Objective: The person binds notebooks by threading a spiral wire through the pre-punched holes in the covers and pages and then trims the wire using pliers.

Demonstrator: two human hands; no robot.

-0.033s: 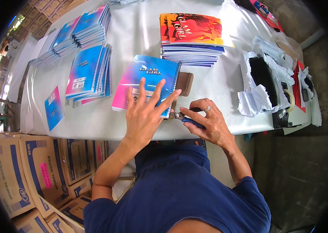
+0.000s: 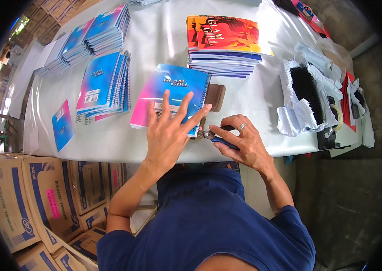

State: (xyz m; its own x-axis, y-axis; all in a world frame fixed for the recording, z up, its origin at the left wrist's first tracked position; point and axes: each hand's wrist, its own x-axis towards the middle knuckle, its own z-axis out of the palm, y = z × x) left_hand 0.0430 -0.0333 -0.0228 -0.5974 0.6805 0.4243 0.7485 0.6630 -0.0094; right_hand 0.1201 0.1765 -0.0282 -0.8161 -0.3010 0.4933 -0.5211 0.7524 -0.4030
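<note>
A blue and pink spiral notebook (image 2: 177, 90) lies at a slant near the table's front edge, its dark wire coil along the right side. My left hand (image 2: 167, 131) rests on its cover with the fingers spread flat. My right hand (image 2: 245, 142) is closed around blue-handled cutting pliers (image 2: 220, 139). Their jaws meet the lower end of the coil, and whether they grip the wire is too small to tell. A brown block (image 2: 216, 97) shows from under the notebook's right side.
Blue and pink notebooks stand in stacks (image 2: 98, 83) at the left, with a loose cover (image 2: 63, 125) beside them. Behind is a pile of red and orange notebooks (image 2: 229, 34). Torn white wrapping (image 2: 292, 115) holds black coils (image 2: 308, 92) at the right. Cardboard boxes (image 2: 48, 194) fill the lower left.
</note>
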